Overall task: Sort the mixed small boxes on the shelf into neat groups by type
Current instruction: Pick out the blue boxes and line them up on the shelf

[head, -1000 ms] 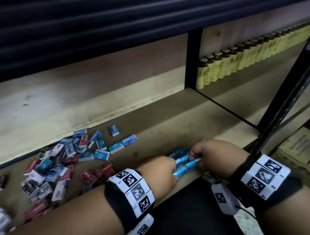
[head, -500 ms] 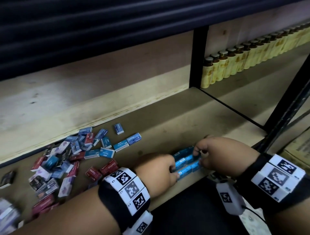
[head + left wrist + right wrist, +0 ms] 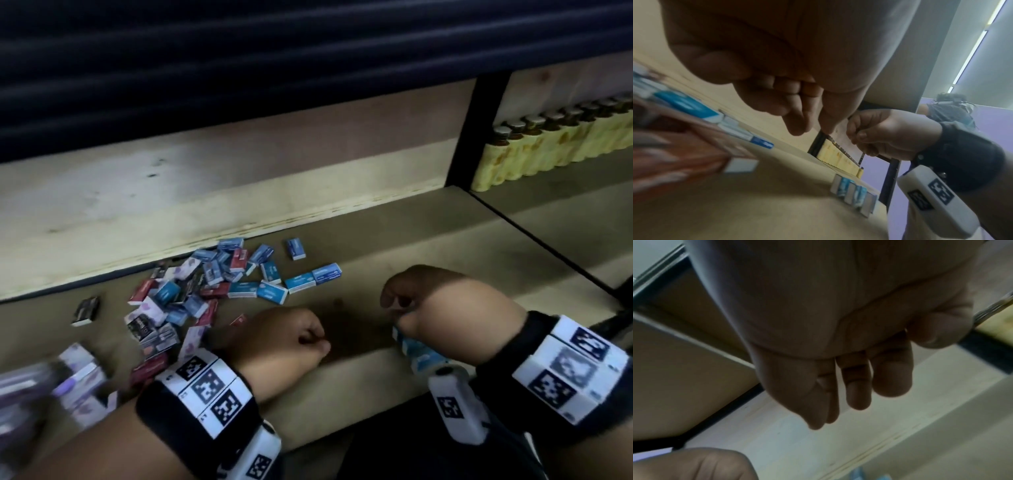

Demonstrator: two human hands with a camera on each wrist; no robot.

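Note:
A short row of light-blue boxes (image 3: 421,356) stands on edge near the shelf's front edge; the left wrist view shows the row (image 3: 853,193) upright with nothing touching it. My right hand (image 3: 431,308) hovers just above the row, its fingers (image 3: 849,378) relaxed and empty. My left hand (image 3: 291,339) sits to the left of the row, apart from it, its fingers (image 3: 789,104) curled into the palm and holding nothing. Behind and left of it lies the mixed pile (image 3: 191,298) of red, blue, black and white boxes.
Loose blue boxes (image 3: 301,282) lie at the pile's right edge. A lone black box (image 3: 85,310) lies far left and blurred white-purple boxes (image 3: 82,383) lie lower left. A black post (image 3: 472,130) separates this bay from yellow bottles (image 3: 548,144). Bare shelf board (image 3: 428,240) lies between pile and post.
Both hands have let go of the blue row. My left hand has drawn back to the left, away from it. My right hand has lifted just above it.

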